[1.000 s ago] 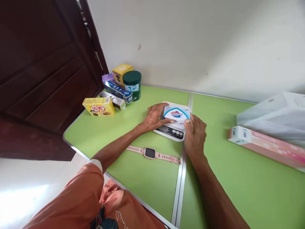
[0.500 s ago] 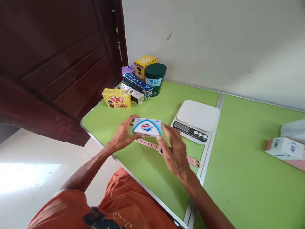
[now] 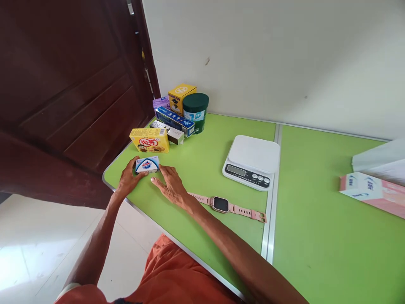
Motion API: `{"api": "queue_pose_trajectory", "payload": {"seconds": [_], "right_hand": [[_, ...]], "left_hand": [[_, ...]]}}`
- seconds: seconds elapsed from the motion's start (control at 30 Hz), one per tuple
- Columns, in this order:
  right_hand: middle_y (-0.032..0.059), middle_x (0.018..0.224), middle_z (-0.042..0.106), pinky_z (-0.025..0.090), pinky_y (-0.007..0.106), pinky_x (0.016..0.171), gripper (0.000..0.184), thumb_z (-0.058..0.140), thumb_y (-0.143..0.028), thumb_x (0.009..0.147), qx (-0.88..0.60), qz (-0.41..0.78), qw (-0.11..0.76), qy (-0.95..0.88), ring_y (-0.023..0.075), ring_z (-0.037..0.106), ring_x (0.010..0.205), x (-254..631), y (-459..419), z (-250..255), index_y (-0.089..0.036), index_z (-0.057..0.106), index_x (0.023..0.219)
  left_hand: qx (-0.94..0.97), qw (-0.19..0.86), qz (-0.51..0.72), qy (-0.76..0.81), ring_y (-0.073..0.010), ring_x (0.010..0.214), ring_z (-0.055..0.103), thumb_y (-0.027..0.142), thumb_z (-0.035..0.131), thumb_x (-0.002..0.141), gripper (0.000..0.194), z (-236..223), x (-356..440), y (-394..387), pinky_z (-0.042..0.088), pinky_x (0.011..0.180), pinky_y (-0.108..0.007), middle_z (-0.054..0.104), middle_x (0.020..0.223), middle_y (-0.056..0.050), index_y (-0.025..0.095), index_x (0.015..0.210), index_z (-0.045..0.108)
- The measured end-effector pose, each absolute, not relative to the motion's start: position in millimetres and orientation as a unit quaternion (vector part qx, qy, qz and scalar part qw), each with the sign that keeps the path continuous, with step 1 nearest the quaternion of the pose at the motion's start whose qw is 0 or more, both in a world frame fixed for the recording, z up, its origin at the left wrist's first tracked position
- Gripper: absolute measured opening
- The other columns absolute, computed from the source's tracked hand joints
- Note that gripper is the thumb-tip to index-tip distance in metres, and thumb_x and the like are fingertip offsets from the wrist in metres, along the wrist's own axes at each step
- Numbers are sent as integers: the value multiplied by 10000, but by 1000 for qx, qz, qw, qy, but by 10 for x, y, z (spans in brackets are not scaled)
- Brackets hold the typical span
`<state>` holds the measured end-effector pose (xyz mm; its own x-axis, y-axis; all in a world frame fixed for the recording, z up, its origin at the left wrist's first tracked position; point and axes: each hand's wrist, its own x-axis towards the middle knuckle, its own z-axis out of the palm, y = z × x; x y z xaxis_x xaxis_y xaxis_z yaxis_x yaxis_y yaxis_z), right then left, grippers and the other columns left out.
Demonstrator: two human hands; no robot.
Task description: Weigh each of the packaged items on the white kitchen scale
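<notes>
A small white and blue soap box (image 3: pixel 147 164) is at the table's left side, just in front of the yellow snack box (image 3: pixel 150 140). My left hand (image 3: pixel 128 177) grips its left end, with the thumb along the front and fingers at the side. At the right end, the fingertips of my right hand (image 3: pixel 171 183) are at the box's corner; the fingers are extended and the thumb is apart from the box. A pink-strapped smartwatch (image 3: pixel 220 204) lies flat, partly behind my right forearm.
A white kitchen scale (image 3: pixel 253 156) sits mid-table near the metal seam. At the back left stand a green tub (image 3: pixel 196 105), a yellow box (image 3: pixel 182 95), a blue box (image 3: pixel 174 120), a dark-and-white box (image 3: pixel 174 134) and a purple pack (image 3: pixel 161 102). A pink-white tissue pack (image 3: pixel 367 185) lies right.
Both hands and the soap box have moved left and down to the table, in front of the yellow snack box. My right hand's fingers have loosened, and the smartwatch is more exposed.
</notes>
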<state>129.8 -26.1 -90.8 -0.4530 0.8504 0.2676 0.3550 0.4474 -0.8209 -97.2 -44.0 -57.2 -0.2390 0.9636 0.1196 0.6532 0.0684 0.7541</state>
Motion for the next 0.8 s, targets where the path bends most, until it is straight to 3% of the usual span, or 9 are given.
{"api": "queue_pose_trajectory", "payload": {"seconds": [0.23,0.53,0.7,0.8], "right_hand": [[169,1441,724,522,554,1221,495,693,-461,1077,-387,355,336,-782,333,625,1362,1377,-199,-858,-214,657,1504],[195,1351,727,543,543,1180,441,678,-460,1102,-392,394,309,-772,336,638,1328,1535,-226,-666,-148,684,1413],[170,1394,730,554,509,1181,433,726,-435,1080,-391,368,339,-773,316,653,1348,1731,-274,-688,-182,669,1427],[159,1429,724,564,453,1179,444,711,-438,1092,-393,341,366,-772,290,640,1404,2116,-376,-672,-197,657,1461]], "left_hand": [[622,173,349,679,-394,1507,619,519,822,812,832,-562,-1000,-84,456,1314,-583,650,1634,-130,246,1565,596],[649,156,292,685,-375,1441,680,470,747,899,779,-458,-1043,282,499,1286,-543,651,1634,-144,215,1615,577],[679,95,279,672,-444,1511,591,554,740,855,878,-475,-1009,243,473,1298,-632,616,1605,-204,168,1618,543],[675,0,328,661,-535,1518,519,613,786,799,990,-454,-869,119,506,1218,-764,566,1577,-257,145,1626,509]]}}
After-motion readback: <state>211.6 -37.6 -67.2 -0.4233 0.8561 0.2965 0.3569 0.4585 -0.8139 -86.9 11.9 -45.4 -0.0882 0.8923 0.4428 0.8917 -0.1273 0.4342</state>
